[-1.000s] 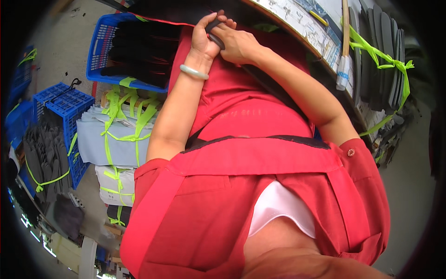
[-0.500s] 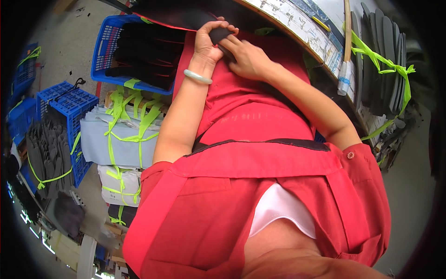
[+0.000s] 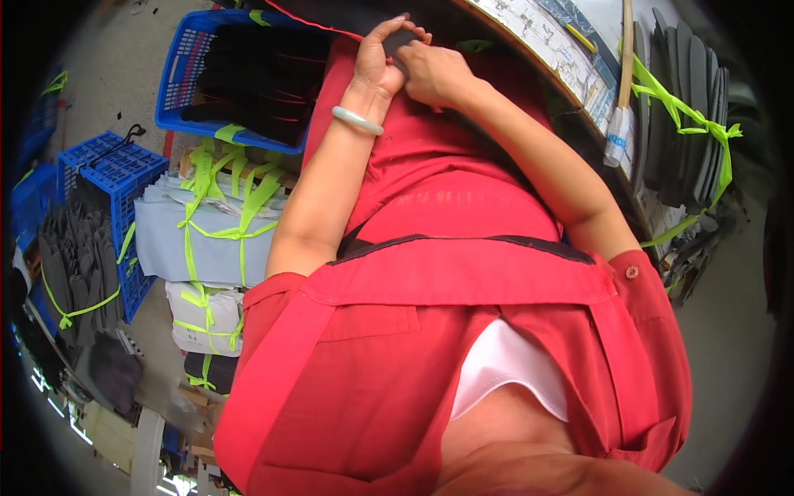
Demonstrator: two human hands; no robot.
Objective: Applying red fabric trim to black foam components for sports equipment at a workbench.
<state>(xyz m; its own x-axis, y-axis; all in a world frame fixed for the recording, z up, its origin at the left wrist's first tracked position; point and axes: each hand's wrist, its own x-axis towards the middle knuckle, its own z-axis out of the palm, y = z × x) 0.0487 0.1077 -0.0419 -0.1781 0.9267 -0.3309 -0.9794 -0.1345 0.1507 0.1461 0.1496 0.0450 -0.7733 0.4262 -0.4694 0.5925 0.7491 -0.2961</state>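
Observation:
My left hand [image 3: 379,62], with a pale bangle [image 3: 357,121] on its wrist, is turned palm up with its fingers curled round a dark grey flat piece [image 3: 399,39]. From the other side my right hand [image 3: 437,74] closes on the same piece, its fingers bent against my left palm. Most of the piece is hidden by the fingers, so its full shape cannot be seen. Both hands are over the lap of my red apron [image 3: 463,202]. Beyond them lies a black sheet [image 3: 331,15] with a red edge.
A blue crate [image 3: 169,107] of dark pieces stands left of my hands. Below it is a tied grey-blue stack [image 3: 211,248]. Further left are another blue crate [image 3: 132,182] and grey strips [image 3: 83,264]. At right, a worktable [image 3: 538,50] carries a wooden-handled tool [image 3: 624,66] and tied grey insole-shaped pieces [image 3: 682,107].
Both hands have shifted slightly up in the picture. My right fingers are bent more and cover more of the dark grey piece.

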